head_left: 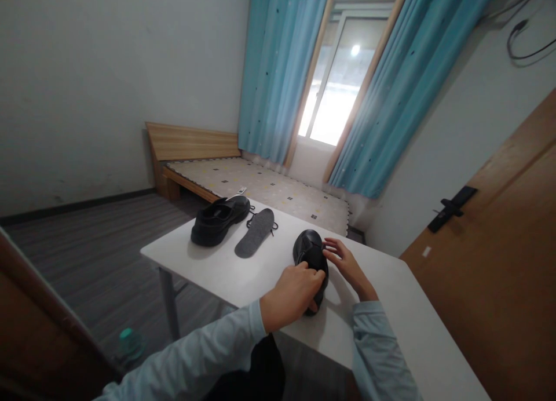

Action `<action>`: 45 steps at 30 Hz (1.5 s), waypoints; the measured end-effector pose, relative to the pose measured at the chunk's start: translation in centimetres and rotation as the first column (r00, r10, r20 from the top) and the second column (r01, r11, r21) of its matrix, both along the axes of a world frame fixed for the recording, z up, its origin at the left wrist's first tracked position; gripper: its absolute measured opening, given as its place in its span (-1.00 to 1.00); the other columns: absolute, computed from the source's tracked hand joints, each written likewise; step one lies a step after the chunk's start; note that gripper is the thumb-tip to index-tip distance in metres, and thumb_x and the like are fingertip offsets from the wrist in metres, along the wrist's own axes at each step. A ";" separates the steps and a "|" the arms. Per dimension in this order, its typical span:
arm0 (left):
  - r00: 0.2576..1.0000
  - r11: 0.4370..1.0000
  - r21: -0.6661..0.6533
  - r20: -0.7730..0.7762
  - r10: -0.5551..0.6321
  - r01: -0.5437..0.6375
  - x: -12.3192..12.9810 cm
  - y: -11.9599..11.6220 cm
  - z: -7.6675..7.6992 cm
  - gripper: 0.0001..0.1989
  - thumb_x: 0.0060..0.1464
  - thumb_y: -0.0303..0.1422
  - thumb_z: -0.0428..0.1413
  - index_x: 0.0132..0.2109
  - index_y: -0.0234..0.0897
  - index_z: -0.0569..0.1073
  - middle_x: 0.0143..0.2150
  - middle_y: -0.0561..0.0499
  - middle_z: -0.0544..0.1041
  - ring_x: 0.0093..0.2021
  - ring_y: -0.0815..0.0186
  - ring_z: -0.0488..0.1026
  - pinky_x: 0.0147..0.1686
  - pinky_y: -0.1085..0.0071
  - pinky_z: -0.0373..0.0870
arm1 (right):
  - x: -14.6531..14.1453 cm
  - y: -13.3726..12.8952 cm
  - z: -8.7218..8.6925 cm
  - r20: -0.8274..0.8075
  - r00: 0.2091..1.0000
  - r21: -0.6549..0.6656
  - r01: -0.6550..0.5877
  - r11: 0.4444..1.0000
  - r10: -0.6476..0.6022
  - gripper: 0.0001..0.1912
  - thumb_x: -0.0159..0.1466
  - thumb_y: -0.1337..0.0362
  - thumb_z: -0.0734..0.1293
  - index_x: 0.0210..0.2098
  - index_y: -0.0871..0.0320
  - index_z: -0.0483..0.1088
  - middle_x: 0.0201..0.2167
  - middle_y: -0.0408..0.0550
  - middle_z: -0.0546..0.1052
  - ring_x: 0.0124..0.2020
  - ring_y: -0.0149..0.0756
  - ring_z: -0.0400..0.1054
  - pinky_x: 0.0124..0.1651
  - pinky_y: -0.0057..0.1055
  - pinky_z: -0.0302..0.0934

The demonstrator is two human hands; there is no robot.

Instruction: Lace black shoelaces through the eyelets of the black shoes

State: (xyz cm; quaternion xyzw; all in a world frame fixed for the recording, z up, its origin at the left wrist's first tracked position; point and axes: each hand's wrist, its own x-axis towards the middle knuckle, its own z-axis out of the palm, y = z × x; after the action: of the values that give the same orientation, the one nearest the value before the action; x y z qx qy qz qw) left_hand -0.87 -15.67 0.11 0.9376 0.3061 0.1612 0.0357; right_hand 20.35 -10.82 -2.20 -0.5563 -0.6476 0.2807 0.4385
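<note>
A black shoe (308, 241) stands on the white table in front of me, its toe pointing away. My left hand (295, 288) is closed over the shoe's opening, with the fingers curled at its tongue and upper; the fingertips are partly hidden. At the shoe's right side is my right hand (345, 263), fingers stretched out and slightly apart, the tips touching or very near the upper. Left of this shoe lies a grey insole (255, 234) with a black shoelace (274, 227) showing from beneath it. A second black shoe (219, 220) sits further left.
The white table (208, 265) has its left corner and a grey leg to my left. Behind it is a wooden bed (195, 141) with a patterned mattress. A door (499, 262) stands on the right. On the floor at lower left is a green-capped bottle (129, 343).
</note>
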 end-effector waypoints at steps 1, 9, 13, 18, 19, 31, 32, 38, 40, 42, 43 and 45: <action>1.000 1.000 -0.002 0.006 -0.004 0.004 -0.1 0.1 0.0 -0.60 -0.18 -0.28 0.30 -0.18 -0.29 0.36 -0.26 -0.04 0.52 -0.23 0.16 0.42 -0.37 0.36 0.32 | 0.1 0.0 0.1 -0.003 1.000 0.015 0.023 1.000 -0.023 -0.51 0.11 -0.01 0.34 -0.05 0.10 0.31 -0.03 0.09 0.45 -0.02 -0.09 0.37 0.01 -0.10 0.24; 0.998 0.996 -0.091 0.067 -0.020 0.026 -1.9 1.0 1.4 -0.56 -0.14 -0.31 0.28 -0.06 -0.21 0.40 -0.14 -0.01 0.51 -0.12 0.16 0.39 -0.27 0.38 0.30 | 0.7 0.5 -0.1 -0.019 0.984 0.119 0.179 0.977 -0.178 -0.58 0.10 -0.03 0.31 -0.24 0.19 0.41 -0.21 0.11 0.53 -0.23 -0.12 0.45 -0.19 -0.20 0.30; 0.993 0.991 -0.121 0.114 -0.037 0.051 -3.0 1.6 2.2 -0.55 -0.11 -0.37 0.25 0.00 -0.17 0.41 -0.12 0.00 0.50 -0.08 0.18 0.36 -0.22 0.38 0.30 | 0.8 0.7 -0.4 -0.052 0.982 0.121 0.189 0.975 -0.184 -0.59 0.07 -0.01 0.33 -0.27 0.20 0.42 -0.26 0.11 0.55 -0.30 -0.15 0.47 -0.25 -0.25 0.31; 0.987 0.995 -0.088 0.155 -0.033 0.047 -4.5 2.4 2.8 -0.54 -0.07 -0.44 0.21 0.03 -0.12 0.41 -0.14 0.02 0.48 -0.05 0.23 0.32 -0.14 0.40 0.29 | 1.1 0.8 -0.7 -0.079 0.981 0.127 0.186 0.974 -0.177 -0.61 0.07 0.03 0.35 -0.23 0.19 0.39 -0.29 0.09 0.55 -0.35 -0.18 0.48 -0.30 -0.28 0.30; 0.987 0.997 -0.075 0.161 -0.025 0.037 -4.8 2.6 2.9 -0.54 -0.07 -0.44 0.21 0.03 -0.12 0.41 -0.13 0.03 0.48 -0.05 0.23 0.32 -0.13 0.40 0.29 | 1.2 0.9 -0.8 -0.079 0.982 0.129 0.183 0.975 -0.174 -0.60 0.07 0.04 0.35 -0.22 0.19 0.38 -0.30 0.09 0.55 -0.36 -0.18 0.48 -0.30 -0.29 0.30; 0.972 0.989 0.024 0.189 0.140 -0.147 -9.1 6.1 3.1 -0.53 -0.07 -0.46 0.21 0.04 -0.10 0.42 -0.17 0.02 0.46 -0.02 0.22 0.29 -0.16 0.42 0.32 | 1.4 0.8 -1.0 -0.032 0.982 0.131 0.188 0.973 -0.185 -0.61 0.07 0.06 0.33 -0.22 0.22 0.38 -0.32 0.10 0.54 -0.39 -0.17 0.47 -0.34 -0.29 0.30; 0.970 0.987 0.025 0.193 0.149 -0.157 -9.5 6.4 2.9 -0.53 -0.07 -0.46 0.21 0.04 -0.10 0.42 -0.17 0.01 0.46 -0.01 0.22 0.29 -0.15 0.42 0.32 | 1.4 0.8 -0.9 -0.033 0.982 0.134 0.190 0.973 -0.187 -0.62 0.07 0.06 0.33 -0.23 0.22 0.38 -0.33 0.10 0.54 -0.39 -0.18 0.47 -0.34 -0.29 0.30; 0.954 0.973 0.006 0.199 0.224 -0.230 -11.5 7.8 1.6 -0.54 -0.07 -0.47 0.21 0.03 -0.11 0.43 -0.14 -0.01 0.45 -0.01 0.21 0.29 -0.10 0.38 0.30 | 1.4 0.6 -0.8 -0.014 0.982 0.144 0.188 0.972 -0.188 -0.65 0.08 0.07 0.32 -0.25 0.20 0.38 -0.34 0.07 0.53 -0.40 -0.20 0.47 -0.32 -0.28 0.32; 0.950 0.971 -0.007 0.204 0.237 -0.240 -11.9 8.3 1.1 -0.54 -0.08 -0.47 0.21 0.03 -0.12 0.44 -0.14 -0.02 0.45 0.00 0.20 0.28 -0.05 0.35 0.29 | 1.4 0.7 -0.9 -0.008 0.982 0.144 0.188 0.972 -0.189 -0.65 0.08 0.08 0.32 -0.25 0.20 0.39 -0.34 0.07 0.53 -0.41 -0.20 0.47 -0.31 -0.28 0.32; 0.945 0.968 -0.027 0.211 0.250 -0.250 -12.3 9.0 0.5 -0.54 -0.09 -0.48 0.22 0.02 -0.12 0.45 -0.13 -0.03 0.45 0.01 0.19 0.28 -0.02 0.33 0.27 | 1.5 0.7 -0.9 -0.004 0.982 0.141 0.188 0.972 -0.189 -0.65 0.08 0.08 0.32 -0.25 0.20 0.38 -0.33 0.07 0.53 -0.40 -0.20 0.47 -0.30 -0.27 0.32; 0.942 0.966 -0.039 0.214 0.258 -0.256 -12.5 9.3 0.1 -0.54 -0.10 -0.48 0.23 0.01 -0.12 0.45 -0.13 -0.03 0.45 0.01 0.18 0.28 -0.01 0.32 0.26 | 1.5 0.7 -0.9 -0.004 0.982 0.139 0.189 0.972 -0.190 -0.66 0.09 0.08 0.31 -0.25 0.20 0.38 -0.33 0.07 0.53 -0.40 -0.21 0.47 -0.30 -0.27 0.32; 0.938 0.962 -0.067 0.211 0.275 -0.267 -12.9 9.9 -0.6 -0.53 -0.11 -0.49 0.23 0.01 -0.12 0.46 -0.14 -0.03 0.45 0.01 0.18 0.29 -0.01 0.32 0.26 | 1.5 0.7 -1.0 -0.001 0.982 0.139 0.185 0.973 -0.187 -0.67 0.09 0.09 0.31 -0.24 0.20 0.38 -0.32 0.06 0.53 -0.40 -0.21 0.47 -0.29 -0.27 0.32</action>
State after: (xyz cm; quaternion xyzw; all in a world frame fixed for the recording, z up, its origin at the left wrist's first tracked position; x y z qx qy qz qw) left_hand -13.74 -5.75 -0.52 0.8623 0.4292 0.2608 0.0639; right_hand 21.88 -10.11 -3.17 -0.5844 -0.6132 0.1895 0.4965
